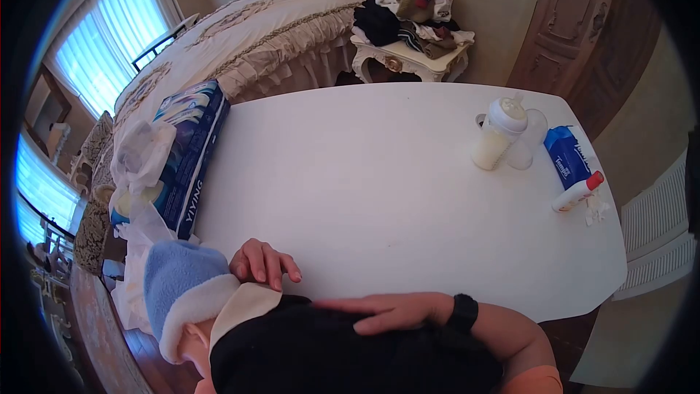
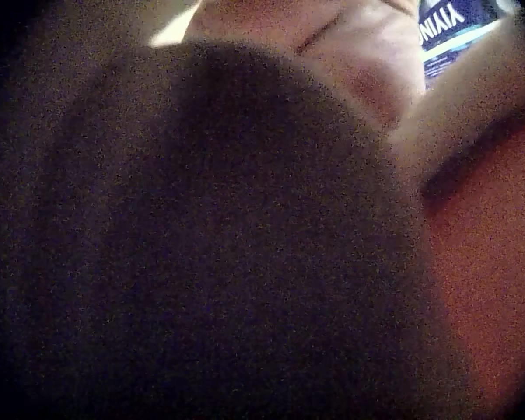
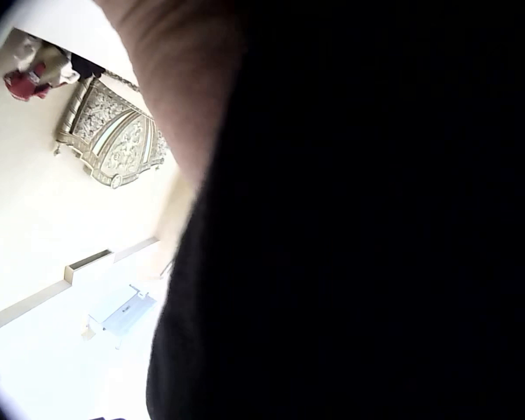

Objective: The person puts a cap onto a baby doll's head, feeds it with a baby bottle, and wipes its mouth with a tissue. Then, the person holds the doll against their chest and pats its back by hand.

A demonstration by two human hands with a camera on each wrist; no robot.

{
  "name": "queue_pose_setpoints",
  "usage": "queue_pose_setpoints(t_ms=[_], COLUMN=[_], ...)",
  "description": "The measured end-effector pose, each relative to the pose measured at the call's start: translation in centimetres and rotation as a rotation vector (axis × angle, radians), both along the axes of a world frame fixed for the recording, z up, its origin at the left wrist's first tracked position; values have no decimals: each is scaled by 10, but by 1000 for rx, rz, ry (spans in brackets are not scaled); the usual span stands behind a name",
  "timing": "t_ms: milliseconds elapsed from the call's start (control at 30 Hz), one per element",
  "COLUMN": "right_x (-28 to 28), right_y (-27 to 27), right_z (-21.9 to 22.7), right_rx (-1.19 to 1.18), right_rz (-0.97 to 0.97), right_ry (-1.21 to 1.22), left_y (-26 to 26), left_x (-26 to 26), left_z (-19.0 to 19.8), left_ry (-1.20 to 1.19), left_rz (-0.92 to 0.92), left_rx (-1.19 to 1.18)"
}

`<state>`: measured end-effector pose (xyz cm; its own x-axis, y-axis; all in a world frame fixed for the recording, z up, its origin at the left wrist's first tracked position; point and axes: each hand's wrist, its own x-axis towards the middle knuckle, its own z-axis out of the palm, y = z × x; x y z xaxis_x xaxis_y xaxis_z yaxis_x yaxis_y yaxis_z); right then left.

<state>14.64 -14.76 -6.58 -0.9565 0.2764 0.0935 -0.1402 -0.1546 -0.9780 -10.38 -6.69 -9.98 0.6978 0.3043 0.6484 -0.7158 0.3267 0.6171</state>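
Observation:
A baby-like figure, whether a live baby or a doll I cannot tell, leans against the wearer's chest, its face turned out of sight. It has a blue fleece hat (image 1: 186,277) with a white brim, a beige collar (image 1: 244,308) and a black garment (image 1: 306,350). My right hand (image 1: 394,313) lies flat across the back of the garment, fingers extended. Just beyond the collar, my left hand (image 1: 264,263) shows loosely bent fingers over the table's near edge. In the left wrist view, the palm (image 2: 359,52) appears above dark cloth; black cloth (image 3: 376,219) fills most of the right wrist view.
On the white table (image 1: 350,182) stand a milk-filled baby bottle (image 1: 498,135) beside a clear cover (image 1: 529,142), a blue tissue pack (image 1: 567,157) and a red-capped white bottle (image 1: 578,191). A YIYING pack (image 1: 193,153) lies left. Clothes (image 1: 415,11) are piled beyond.

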Motion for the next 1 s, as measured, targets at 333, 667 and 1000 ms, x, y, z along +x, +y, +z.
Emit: queue_pose_setpoints(t_ms=[333, 667, 1000], right_x=[1, 2, 1], right_y=[-3, -2, -3], right_z=[-2, -1, 2], right_rx=[-65, 191, -20], right_rz=[52, 51, 9], right_ry=[-12, -115, -64], left_y=[0, 0, 1], left_x=[0, -1, -1], left_z=[2, 1, 1], left_ry=[2, 24, 22], left_rz=[8, 22, 2], left_rx=[4, 4, -3])
